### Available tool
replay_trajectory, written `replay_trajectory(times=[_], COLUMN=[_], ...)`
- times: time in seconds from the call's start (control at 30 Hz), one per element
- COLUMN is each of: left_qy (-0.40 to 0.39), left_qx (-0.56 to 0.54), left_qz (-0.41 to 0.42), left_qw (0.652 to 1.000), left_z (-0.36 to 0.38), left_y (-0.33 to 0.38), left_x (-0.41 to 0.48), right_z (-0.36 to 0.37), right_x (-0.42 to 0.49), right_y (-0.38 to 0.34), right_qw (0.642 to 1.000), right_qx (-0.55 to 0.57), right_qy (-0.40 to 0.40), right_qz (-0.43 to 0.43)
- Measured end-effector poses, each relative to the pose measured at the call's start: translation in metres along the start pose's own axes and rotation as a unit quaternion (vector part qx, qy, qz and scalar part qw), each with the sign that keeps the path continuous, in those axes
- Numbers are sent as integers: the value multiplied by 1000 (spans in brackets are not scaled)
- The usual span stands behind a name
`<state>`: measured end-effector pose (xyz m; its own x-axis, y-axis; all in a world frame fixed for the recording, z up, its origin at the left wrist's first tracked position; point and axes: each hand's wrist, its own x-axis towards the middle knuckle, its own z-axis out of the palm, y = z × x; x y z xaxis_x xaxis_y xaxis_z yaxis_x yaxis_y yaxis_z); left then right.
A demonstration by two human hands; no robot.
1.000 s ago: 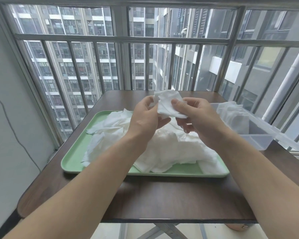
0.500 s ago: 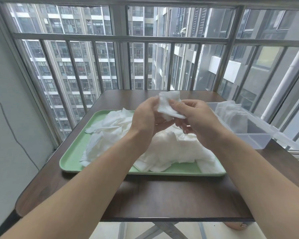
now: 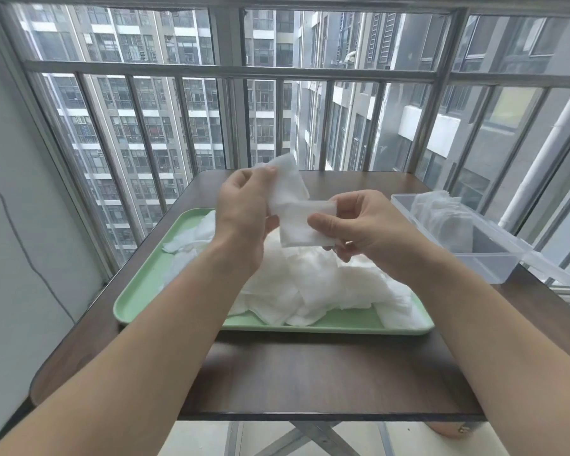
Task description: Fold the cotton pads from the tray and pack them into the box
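Since half a second ago our two hands have drawn apart, and the cotton pad (image 3: 292,205), then bunched small between them, is now pulled out longer. Our left hand (image 3: 242,212) has risen and pinches the pad's upper edge between thumb and curled fingers. Our right hand (image 3: 372,225) sits lower and to the right, its thumb pressed on the pad's lower half and its fingers curled behind it, so both hands grip the same pad. The pad hangs in the air above the far half of the tray, bent across its middle, touching nothing but our fingers.

Beneath it a loose pile of pads (image 3: 313,281) covers most of the green tray (image 3: 135,301), heaped highest toward the right. To the right of the tray stands the clear plastic box (image 3: 497,261), its lid lying open on the far side, with a few white folded pads (image 3: 441,222) inside at its far end. Tray and box both rest on the dark brown table (image 3: 310,373). Behind the table runs a metal window railing (image 3: 231,70), with tall apartment blocks beyond, and a pale wall (image 3: 20,225) on the left.
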<state>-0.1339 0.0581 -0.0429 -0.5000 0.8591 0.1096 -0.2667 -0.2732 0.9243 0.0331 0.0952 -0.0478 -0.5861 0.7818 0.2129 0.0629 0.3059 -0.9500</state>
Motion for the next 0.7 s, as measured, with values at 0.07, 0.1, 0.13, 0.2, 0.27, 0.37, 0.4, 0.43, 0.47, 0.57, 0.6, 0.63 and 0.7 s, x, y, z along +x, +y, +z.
replay_trajectory(times=[0.07,0.1,0.13,0.2,0.27,0.37,0.4,0.43,0.47,0.57,0.6,0.63,0.7], left_qy=[23,25,22,-7,-36,-65,-79,-93,-107,-155,-168,-178,-193], left_qx=[19,29,38,72,150,242,251,254,254,247,243,241,248], left_qz=[26,39,52,77,122,190,201,204,203,178,166,156,151], left_qw=[999,998,998,994,980,949,944,941,940,940,941,941,937], left_z=[-4,-5,-5,-5,-4,-4,-4,-4,-4,-3,-3,-2,-1], left_y=[-1,-1,-3,-5,-9,-12,-13,-13,-12,-9,-9,-9,-8], left_x=[5,6,6,3,1,2,2,1,1,-3,-3,-5,-7], right_z=[-4,-7,-9,-11,-12,-13,-13,-14,-15,-22,-25,-27,-30], right_x=[1,2,3,3,2,1,0,-1,-2,-5,-5,-6,-6], right_y=[-2,-4,-4,-6,-5,-6,-7,-8,-10,-12,-13,-12,-11], right_qw=[999,996,992,988,990,992,993,993,993,996,997,997,997], right_qx=[28,56,87,120,117,103,92,80,71,29,5,-18,-50], right_qy=[33,57,75,78,47,18,12,3,-7,-25,-31,-35,-34], right_qz=[-26,-37,-44,-52,-59,-67,-78,-89,-97,-85,-74,-62,-45])
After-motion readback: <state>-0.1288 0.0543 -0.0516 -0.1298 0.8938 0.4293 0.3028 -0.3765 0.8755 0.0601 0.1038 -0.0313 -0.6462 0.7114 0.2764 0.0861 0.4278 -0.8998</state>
